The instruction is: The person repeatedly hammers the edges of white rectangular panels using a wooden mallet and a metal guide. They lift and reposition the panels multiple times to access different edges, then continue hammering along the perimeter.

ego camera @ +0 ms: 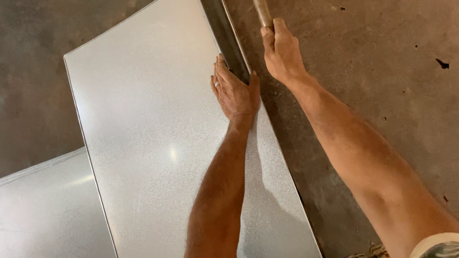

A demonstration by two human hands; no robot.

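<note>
- The left hand (pixel 234 93) is lying spread and flat on the metal sheet (pixel 158 138), near its right edge.
- The right hand (pixel 281 50) is gripping a wooden handle (pixel 262 12).
- The sheet is lying on the concrete floor (pixel 382 71); it is looking thin, stiff, slippery and sharp-edged, so pressing on its flat face is safer.

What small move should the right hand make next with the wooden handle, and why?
Probably swing the wooden handle down toward the folded edge: the right hand grips it above that edge, and the left hand presses the metal sheet flat beside it.
</note>
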